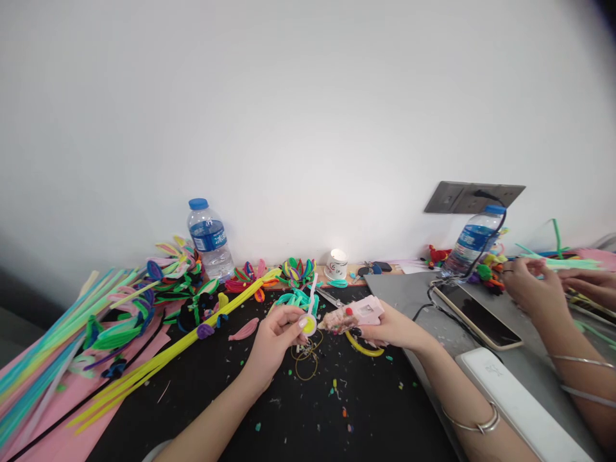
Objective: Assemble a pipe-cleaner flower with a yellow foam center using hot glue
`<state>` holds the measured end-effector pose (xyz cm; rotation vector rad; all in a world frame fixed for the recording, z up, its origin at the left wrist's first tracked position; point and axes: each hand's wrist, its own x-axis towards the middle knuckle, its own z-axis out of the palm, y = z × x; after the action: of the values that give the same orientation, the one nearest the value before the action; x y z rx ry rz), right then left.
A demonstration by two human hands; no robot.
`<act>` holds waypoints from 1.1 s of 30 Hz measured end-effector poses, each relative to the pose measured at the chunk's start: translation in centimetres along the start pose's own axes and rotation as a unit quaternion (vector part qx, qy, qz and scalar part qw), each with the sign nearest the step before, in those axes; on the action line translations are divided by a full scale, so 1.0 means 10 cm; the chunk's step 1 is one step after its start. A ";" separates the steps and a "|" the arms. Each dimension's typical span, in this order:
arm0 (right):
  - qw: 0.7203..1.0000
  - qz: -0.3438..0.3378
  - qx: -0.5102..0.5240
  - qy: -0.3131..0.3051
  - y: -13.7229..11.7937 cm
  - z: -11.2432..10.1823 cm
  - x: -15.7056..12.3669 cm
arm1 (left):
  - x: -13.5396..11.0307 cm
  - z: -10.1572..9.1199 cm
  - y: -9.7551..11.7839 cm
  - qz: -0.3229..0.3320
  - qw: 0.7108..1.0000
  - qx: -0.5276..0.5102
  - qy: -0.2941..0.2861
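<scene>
My left hand [282, 330] pinches a small round pipe-cleaner piece [308, 325], white at the rim and yellow in the middle, with a pale strip [313, 292] standing up from it. Wrapped in my right hand [392, 327] is a pink glue gun [353, 314] covered in beads, its tip pointing left and close to the round piece; whether they touch I cannot tell. A yellow curved strip [363, 346] shows below the gun. Behind my hands lie teal pipe cleaners [296, 298] and scissors [328, 296]. A pink petal shape [244, 330] lies left of my left hand.
Bundled pipe cleaners [58, 346] and finished loops fill the left side. Two water bottles [210, 240] and a paper cup [336, 264] stand along the wall. On the right are a phone [476, 314], a white power bank [520, 404], cables and another person's hands [539, 289].
</scene>
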<state>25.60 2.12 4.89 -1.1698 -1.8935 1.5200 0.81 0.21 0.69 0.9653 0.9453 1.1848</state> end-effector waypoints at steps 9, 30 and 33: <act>0.999 0.004 0.023 0.023 0.10 -0.03 0.01 | -0.02 0.01 0.01 0.005 1.000 0.006 -0.019; 0.999 0.003 0.036 0.021 0.06 -0.02 0.01 | -0.02 0.04 0.02 0.001 0.999 0.027 -0.023; 0.999 0.005 0.034 0.026 0.07 -0.02 0.01 | -0.02 0.04 0.02 0.004 0.999 0.030 -0.022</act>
<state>25.93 2.29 4.24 -1.1792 -1.7914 1.5323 1.15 -0.01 0.98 1.0406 0.9468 1.1436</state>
